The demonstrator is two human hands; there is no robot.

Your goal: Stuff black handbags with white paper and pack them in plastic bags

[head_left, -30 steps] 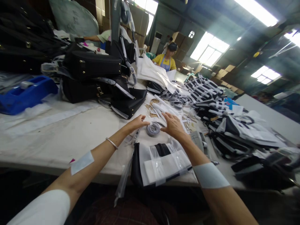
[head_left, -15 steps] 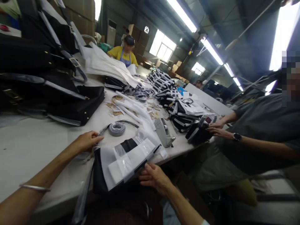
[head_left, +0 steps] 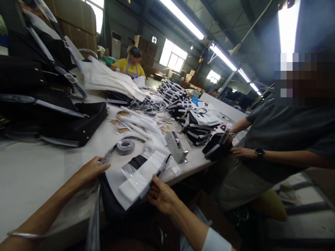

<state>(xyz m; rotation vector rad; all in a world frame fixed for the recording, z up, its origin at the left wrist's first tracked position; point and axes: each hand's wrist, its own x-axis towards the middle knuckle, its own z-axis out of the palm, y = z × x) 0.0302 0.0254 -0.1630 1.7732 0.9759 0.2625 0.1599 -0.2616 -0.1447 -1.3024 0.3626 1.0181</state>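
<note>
A black bag wrapped in white paper and clear plastic (head_left: 133,177) lies at the near edge of the white table (head_left: 34,170). My right hand (head_left: 161,195) grips the bag's lower edge, thumb on top. My left hand (head_left: 90,170) rests on the bag's left side, fingers curled over the plastic wrap. A coiled grey strap (head_left: 125,146) lies just beyond the bag.
A grey tape dispenser (head_left: 176,146) stands right of the bag. Black handbags (head_left: 52,108) pile at the left, wrapped bags (head_left: 196,125) further along. A person in grey (head_left: 274,139) at the right handles a black item. Another person in yellow (head_left: 131,66) works at the far end.
My right hand has come down from the table top to the bag's near edge and gripped it. My left hand shifted onto the bag's left side. The view swung right.
</note>
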